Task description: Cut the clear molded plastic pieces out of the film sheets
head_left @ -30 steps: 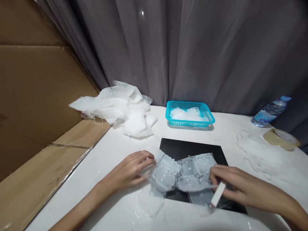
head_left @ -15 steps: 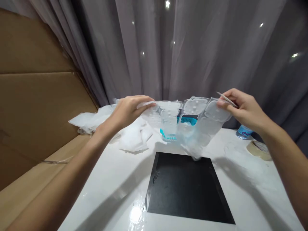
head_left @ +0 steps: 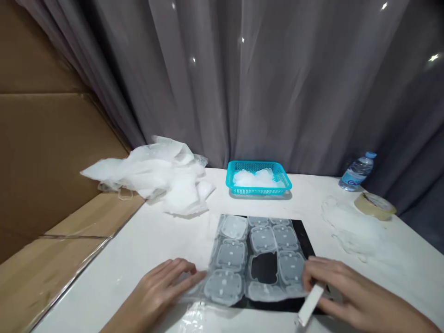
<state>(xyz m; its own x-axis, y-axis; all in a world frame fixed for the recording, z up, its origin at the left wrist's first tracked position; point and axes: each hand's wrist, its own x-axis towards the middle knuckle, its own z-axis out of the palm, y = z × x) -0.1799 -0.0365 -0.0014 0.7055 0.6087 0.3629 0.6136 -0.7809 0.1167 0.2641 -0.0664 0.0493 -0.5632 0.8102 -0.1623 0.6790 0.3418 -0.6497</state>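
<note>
A translucent plastic sheet [head_left: 231,255] with rows of moulded rounded squares lies over a black mat [head_left: 305,238]. One square in it is an open hole with the black showing through. At the sheet's lower left edge, my left hand [head_left: 157,291] pinches it between thumb and fingers. My right hand [head_left: 342,289] is closed around a slim flat white tool [head_left: 311,305], whose pale end points down and toward me; its exact kind is unclear. That hand's fingers also meet the sheet's right edge.
A turquoise basket [head_left: 258,190] holding white translucent pieces stands at the back. Crumpled plastic sheets [head_left: 156,171] pile up at left beside a cardboard box [head_left: 52,138]. On the right are a water bottle [head_left: 357,173], a tape roll [head_left: 374,206] and a clear plastic scrap [head_left: 357,236].
Both hands have come down and toward me, bringing the plastic sheet from mid-air onto the black mat. The basket behind it is now uncovered.
</note>
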